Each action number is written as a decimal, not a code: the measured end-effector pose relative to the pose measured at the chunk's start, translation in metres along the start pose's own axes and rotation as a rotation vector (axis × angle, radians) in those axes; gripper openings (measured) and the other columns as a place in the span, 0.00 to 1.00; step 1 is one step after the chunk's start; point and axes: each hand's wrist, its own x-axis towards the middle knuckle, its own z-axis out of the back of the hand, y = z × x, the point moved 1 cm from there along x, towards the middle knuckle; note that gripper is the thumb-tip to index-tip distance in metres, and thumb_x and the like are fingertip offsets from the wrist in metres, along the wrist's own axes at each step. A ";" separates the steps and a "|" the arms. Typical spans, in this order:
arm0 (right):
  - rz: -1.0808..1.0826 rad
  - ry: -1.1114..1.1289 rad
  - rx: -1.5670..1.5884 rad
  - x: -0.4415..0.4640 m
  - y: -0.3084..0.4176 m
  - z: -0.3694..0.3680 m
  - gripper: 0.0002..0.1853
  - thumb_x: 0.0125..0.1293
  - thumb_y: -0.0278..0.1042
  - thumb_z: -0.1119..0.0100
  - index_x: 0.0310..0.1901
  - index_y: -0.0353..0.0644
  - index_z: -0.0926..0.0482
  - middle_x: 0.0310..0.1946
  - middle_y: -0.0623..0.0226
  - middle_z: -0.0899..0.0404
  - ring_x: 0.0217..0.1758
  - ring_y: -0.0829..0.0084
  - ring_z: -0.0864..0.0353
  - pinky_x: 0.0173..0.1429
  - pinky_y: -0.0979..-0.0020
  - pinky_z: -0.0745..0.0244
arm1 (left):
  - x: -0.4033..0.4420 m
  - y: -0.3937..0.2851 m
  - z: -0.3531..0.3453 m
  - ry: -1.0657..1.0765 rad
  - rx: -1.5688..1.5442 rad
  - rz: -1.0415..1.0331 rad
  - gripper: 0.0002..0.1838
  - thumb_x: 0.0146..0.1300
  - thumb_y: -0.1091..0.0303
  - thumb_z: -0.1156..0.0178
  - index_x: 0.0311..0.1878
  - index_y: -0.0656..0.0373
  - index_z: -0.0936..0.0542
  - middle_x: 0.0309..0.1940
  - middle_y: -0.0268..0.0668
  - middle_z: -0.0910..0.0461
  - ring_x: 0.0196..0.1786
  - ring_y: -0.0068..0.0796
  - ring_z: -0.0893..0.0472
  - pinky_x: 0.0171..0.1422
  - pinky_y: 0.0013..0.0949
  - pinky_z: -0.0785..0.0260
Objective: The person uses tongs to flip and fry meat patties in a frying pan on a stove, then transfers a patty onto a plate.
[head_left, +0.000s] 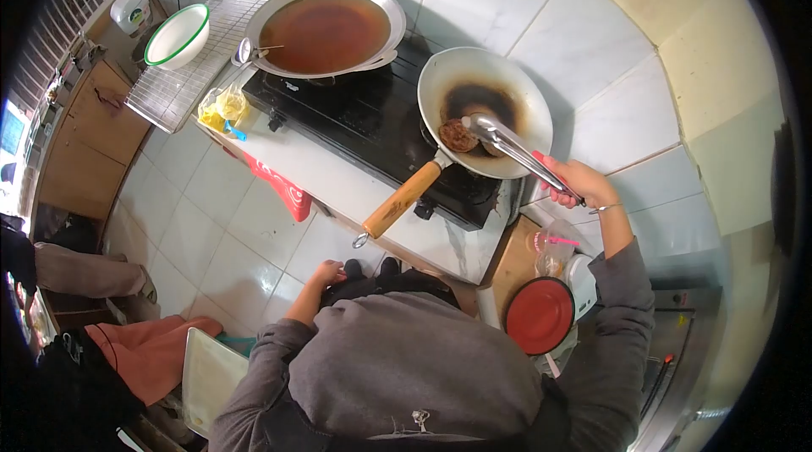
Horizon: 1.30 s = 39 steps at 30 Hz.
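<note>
My right hand (pixel 571 181) is closed round the metal tongs (pixel 516 147), whose tips are in the white frying pan (pixel 529 105). The tips lie beside a browned patty (pixel 458 136); another piece seems to lie partly under them. The pan has a scorched centre and a wooden handle (pixel 402 202) pointing toward me. It sits on the right side of the black stove (pixel 355 118). My left hand (pixel 328 273) hangs low by my body, away from the stove, its fingers curled; whether they hold anything is hidden.
A large wok (pixel 326 29) of reddish-brown liquid is on the left burner. Left of it are a wire rack (pixel 165 93), a green-rimmed bowl (pixel 179 38) and a yellow bag (pixel 227 105). A red round lid (pixel 539 315) is at right. Another person's leg (pixel 93 273) shows at far left.
</note>
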 end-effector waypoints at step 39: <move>0.550 -0.731 -1.347 -0.050 0.020 -0.025 0.25 0.42 0.42 0.36 0.39 0.35 0.30 0.30 0.61 0.29 0.35 0.65 0.27 0.36 0.69 0.30 | -0.010 0.012 0.010 0.013 -0.028 -0.028 0.16 0.55 0.67 0.50 0.43 0.69 0.32 0.32 0.48 0.25 0.25 0.31 0.23 0.25 0.26 0.28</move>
